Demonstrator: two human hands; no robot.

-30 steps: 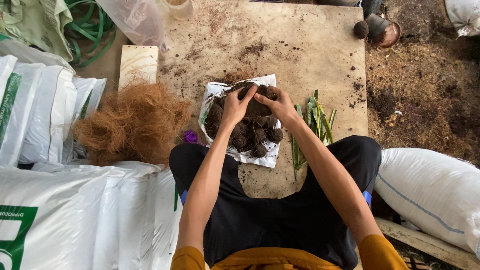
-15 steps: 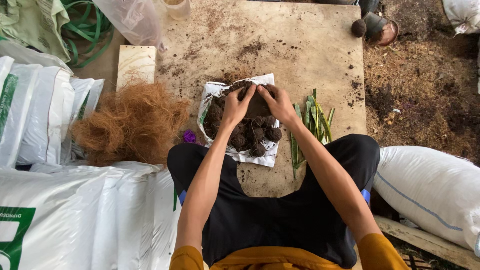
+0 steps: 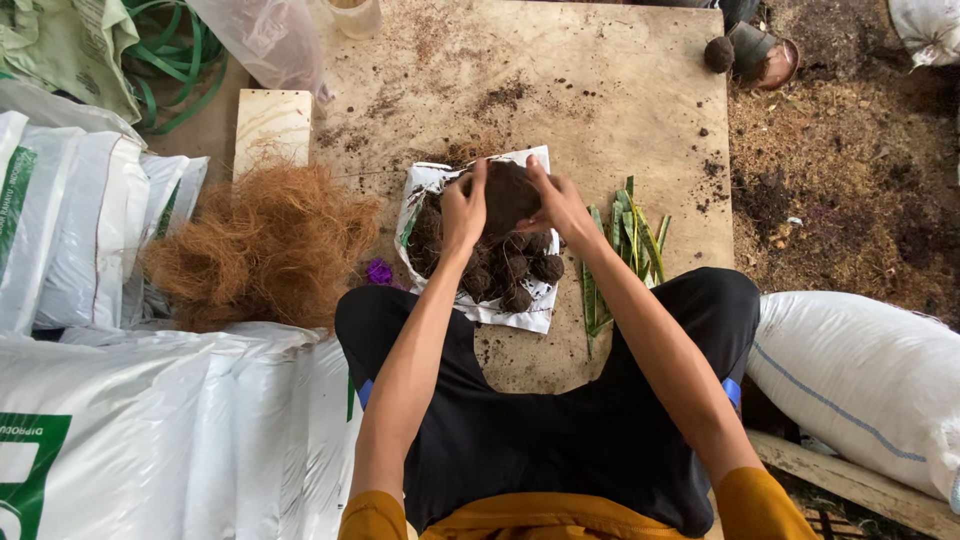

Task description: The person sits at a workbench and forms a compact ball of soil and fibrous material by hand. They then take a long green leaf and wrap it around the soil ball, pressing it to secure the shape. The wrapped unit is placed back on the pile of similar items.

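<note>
Between the two hands, left [image 3: 462,212] and right [image 3: 560,203], is one big soil lump [image 3: 508,196]. Just below them about eight soil balls [image 3: 515,270] lie on one sheet [image 3: 432,182]. Right of them lies one leaf bundle [image 3: 625,250], left one fibre heap [image 3: 262,245].

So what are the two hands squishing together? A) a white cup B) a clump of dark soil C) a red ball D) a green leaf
B: the left hand and right hand press on either side of a clump of dark soil, above the smaller soil balls.
</note>
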